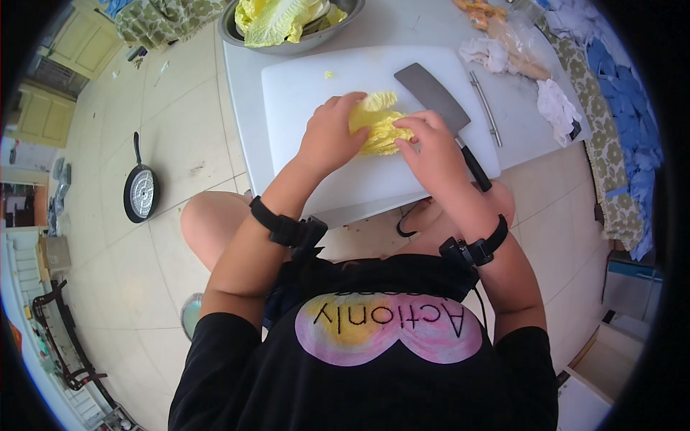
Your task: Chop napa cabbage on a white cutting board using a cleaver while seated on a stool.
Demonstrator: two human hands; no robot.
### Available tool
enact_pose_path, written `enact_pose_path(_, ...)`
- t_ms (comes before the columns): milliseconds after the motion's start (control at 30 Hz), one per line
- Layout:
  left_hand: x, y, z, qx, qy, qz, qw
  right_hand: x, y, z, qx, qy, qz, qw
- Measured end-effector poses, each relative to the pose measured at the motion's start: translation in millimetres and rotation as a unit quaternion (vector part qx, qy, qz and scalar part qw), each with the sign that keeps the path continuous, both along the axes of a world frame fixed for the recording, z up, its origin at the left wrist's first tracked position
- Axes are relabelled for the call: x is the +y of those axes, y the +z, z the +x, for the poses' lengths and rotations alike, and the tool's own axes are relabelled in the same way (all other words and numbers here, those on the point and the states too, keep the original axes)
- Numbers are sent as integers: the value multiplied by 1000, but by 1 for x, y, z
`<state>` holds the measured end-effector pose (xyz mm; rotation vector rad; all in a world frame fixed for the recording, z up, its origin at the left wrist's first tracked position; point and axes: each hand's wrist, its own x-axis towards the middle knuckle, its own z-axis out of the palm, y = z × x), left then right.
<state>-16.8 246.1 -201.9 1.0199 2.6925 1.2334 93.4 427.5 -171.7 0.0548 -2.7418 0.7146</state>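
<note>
Yellow napa cabbage leaves [381, 131] lie on the white cutting board [302, 79] between my two hands. My left hand [332, 131] curls around the leaves' left side, its thumb pressed onto them. From the right, my right hand [431, 147] pinches their edge between thumb and fingers. A cleaver [435, 95] with a dark blade and black handle rests on the board just beyond my right hand, the handle pointing toward me. One tiny scrap of cabbage [328, 75] sits farther up the board.
A metal bowl [295, 47] of cabbage leaves stands at the table's far left. Right of the board lie a thin metal rod [486, 108], plastic bags [514, 50] and a crumpled white cloth [557, 108]. A frying pan [141, 190] is on the tiled floor at left.
</note>
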Motion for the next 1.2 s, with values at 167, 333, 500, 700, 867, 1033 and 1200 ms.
enact_pose_path(167,-9,10,12,-14,-75,83,994,24,-11,-10,59,-19,-165,984)
enact_pose_path(333,-12,-7,19,-46,-12,94,994,33,-7,-15,16,34,-152,988)
enact_pose_path(500,-12,-8,6,-107,31,161,981,34,0,-15,-13,35,-90,995)
enact_pose_path(700,-2,8,5,-218,54,291,930,16,9,-20,47,-36,-142,988)
enact_pose_path(867,2,15,4,-142,67,240,958,15,10,-31,-52,-11,-318,947)
enact_pose_path(1033,2,25,-10,-32,98,236,966,0,11,-45,62,-69,-229,969)
enact_pose_path(1200,-10,12,-29,66,186,131,972,-2,7,-53,31,-33,-4,999)
